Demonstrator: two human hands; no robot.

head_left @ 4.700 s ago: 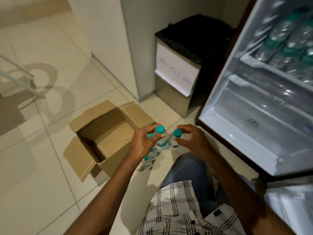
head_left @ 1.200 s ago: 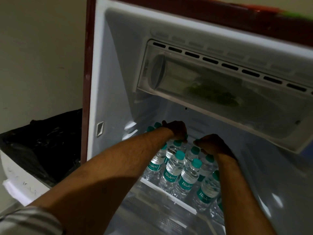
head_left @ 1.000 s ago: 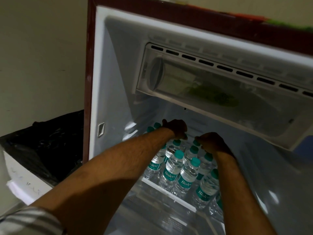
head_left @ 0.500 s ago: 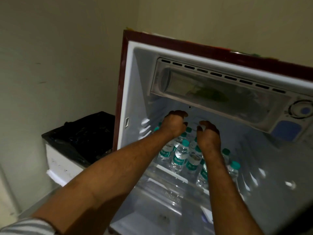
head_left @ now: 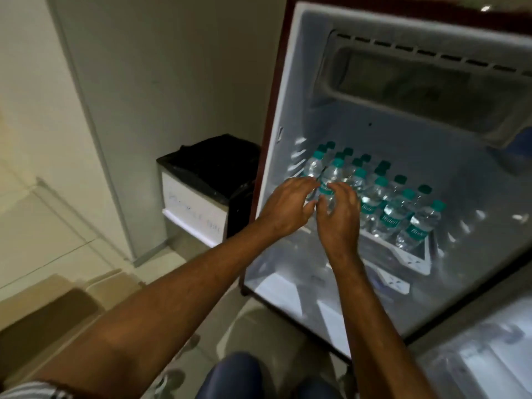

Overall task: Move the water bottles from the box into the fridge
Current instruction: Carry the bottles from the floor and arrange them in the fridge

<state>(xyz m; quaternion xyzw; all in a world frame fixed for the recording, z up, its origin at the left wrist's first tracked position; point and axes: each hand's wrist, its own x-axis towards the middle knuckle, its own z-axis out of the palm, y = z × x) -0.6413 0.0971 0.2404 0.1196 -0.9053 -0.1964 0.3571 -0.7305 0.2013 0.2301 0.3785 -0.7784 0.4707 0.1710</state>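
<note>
Several small clear water bottles (head_left: 391, 214) with teal caps and labels stand packed in rows on the upper shelf of the open fridge (head_left: 288, 116). My left hand (head_left: 288, 205) and my right hand (head_left: 339, 214) hover side by side in front of the shelf's left end, fingers loosely spread and holding nothing. The fingertips lie just before the nearest front bottle (head_left: 328, 180). A corner of the cardboard box (head_left: 49, 318) shows on the floor at the lower left.
A bin (head_left: 201, 197) lined with a black bag stands against the wall left of the fridge. The freezer compartment (head_left: 403, 79) hangs above the bottles. The fridge door shelf (head_left: 483, 355) is at the lower right. My knee (head_left: 236, 375) is at the bottom.
Both hands have drawn back out from over the rear bottles to the front of the shelf, empty. The view has swung down and left, showing floor and box.
</note>
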